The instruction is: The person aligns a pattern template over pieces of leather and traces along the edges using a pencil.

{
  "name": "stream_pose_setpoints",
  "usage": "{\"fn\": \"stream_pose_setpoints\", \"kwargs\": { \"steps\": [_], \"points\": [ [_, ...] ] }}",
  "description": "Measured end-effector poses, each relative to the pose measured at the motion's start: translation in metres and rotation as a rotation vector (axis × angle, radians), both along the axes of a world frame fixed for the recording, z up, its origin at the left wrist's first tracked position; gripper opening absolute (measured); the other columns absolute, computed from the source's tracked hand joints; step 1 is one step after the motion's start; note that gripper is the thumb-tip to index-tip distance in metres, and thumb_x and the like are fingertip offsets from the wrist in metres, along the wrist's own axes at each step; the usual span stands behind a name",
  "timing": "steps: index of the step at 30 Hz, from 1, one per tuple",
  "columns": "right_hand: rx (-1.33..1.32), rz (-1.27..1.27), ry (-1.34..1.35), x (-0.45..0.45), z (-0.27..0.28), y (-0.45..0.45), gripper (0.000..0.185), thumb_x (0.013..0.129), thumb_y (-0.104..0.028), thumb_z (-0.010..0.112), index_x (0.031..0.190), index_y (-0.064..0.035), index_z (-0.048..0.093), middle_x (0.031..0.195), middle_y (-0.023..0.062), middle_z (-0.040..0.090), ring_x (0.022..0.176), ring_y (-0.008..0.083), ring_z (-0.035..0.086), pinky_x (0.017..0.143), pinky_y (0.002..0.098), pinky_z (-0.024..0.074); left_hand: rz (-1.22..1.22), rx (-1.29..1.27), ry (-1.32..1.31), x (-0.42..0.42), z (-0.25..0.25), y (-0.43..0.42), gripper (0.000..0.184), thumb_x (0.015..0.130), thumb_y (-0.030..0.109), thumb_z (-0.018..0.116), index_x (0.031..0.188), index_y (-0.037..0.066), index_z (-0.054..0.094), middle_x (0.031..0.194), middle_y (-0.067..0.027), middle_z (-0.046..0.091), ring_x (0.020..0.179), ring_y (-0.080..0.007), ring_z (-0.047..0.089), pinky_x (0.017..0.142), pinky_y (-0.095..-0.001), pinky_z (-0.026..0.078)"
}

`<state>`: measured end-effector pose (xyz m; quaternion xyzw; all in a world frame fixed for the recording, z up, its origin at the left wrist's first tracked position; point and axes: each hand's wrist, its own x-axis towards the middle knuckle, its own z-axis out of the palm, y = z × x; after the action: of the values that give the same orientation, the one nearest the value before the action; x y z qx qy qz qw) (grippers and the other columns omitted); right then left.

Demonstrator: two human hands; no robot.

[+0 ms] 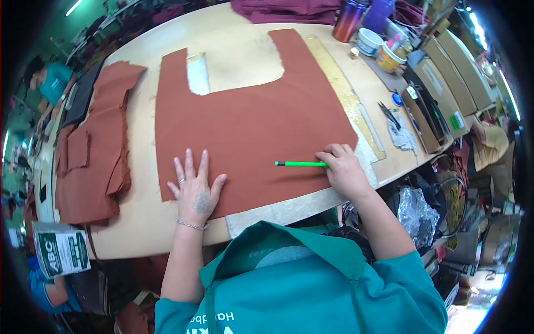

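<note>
A rust-brown cut fabric piece [245, 128] with a U-shaped opening at its far side lies flat on the table. My left hand [196, 186] rests on its near left part, palm down and fingers spread. At the near right edge of the cloth, my right hand [342, 170] is closed around a bright green pencil [300, 164], whose dark-banded end points left. Under the fabric, a pale template [289, 210] shows along the near edge, and a yellowish strip [334, 69] shows along the right side.
Folded rust fabric [100, 150] lies at the left. Cups [370, 42], a tumbler [349, 21], snips [389, 113] and cardboard boxes [439, 89] are at the right. Purple cloth [283, 10] lies at the far edge. A co-worker [53, 80] is at the far left.
</note>
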<state>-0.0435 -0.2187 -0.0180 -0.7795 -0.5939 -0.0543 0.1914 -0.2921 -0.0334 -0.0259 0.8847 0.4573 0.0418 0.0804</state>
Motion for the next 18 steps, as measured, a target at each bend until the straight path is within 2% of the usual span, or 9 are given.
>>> {"fn": "stream_pose_setpoints", "kwargs": {
  "steps": [7,10,13,14,18],
  "points": [
    [0.03,-0.323,-0.137,0.081,-0.016,-0.043,0.024,0.07,-0.002,0.054,0.093,-0.0046,0.061,0.089,0.0117,0.056,0.086,0.0289,0.053,0.073,0.0366,0.045,0.018,-0.015,0.031,-0.006,-0.006,0.008,0.065,0.08,0.049,0.051,0.135,0.021,0.03,0.144,-0.0087,0.016,0.132,-0.0336,0.011,0.094,-0.0674,0.015],
    [0.079,-0.536,0.053,0.101,-0.014,-0.053,0.017,0.076,-0.008,0.056,0.091,-0.0031,0.061,0.082,0.014,0.059,0.077,0.0261,0.057,0.068,0.0344,0.0454,0.023,-0.018,0.039,-0.007,-0.006,0.01,0.065,0.081,0.05,0.05,0.135,0.021,0.03,0.144,-0.0081,0.015,0.133,-0.0326,0.01,0.094,-0.067,0.014],
    [0.118,-0.664,0.535,0.105,-0.006,-0.059,0.018,0.078,-0.017,0.059,0.089,-0.0023,0.062,0.075,0.0148,0.06,0.067,0.0231,0.058,0.063,0.0325,0.0447,0.015,-0.014,0.048,-0.009,-0.009,0.011,0.065,0.081,0.05,0.049,0.136,0.021,0.029,0.144,-0.0077,0.014,0.133,-0.0321,0.01,0.095,-0.0665,0.013],
    [0.116,-0.649,0.601,0.108,-0.013,-0.061,0.024,0.077,-0.022,0.062,0.089,-0.0015,0.063,0.072,0.0138,0.06,0.062,0.02,0.056,0.06,0.0309,0.0438,0.018,-0.016,0.056,-0.008,-0.008,0.011,0.065,0.081,0.051,0.049,0.136,0.021,0.028,0.144,-0.0076,0.014,0.133,-0.0321,0.01,0.095,-0.0664,0.012],
    [0.023,-0.586,0.661,0.085,-0.008,-0.038,0.027,0.074,-0.025,0.065,0.083,0.0004,0.061,0.071,0.0127,0.059,0.064,0.0192,0.055,0.06,0.0316,0.0438,0.024,-0.011,0.075,-0.005,-0.009,0.01,0.065,0.082,0.051,0.047,0.136,0.021,0.028,0.145,-0.0071,0.014,0.133,-0.0315,0.01,0.095,-0.0661,0.012]
  ]
}}
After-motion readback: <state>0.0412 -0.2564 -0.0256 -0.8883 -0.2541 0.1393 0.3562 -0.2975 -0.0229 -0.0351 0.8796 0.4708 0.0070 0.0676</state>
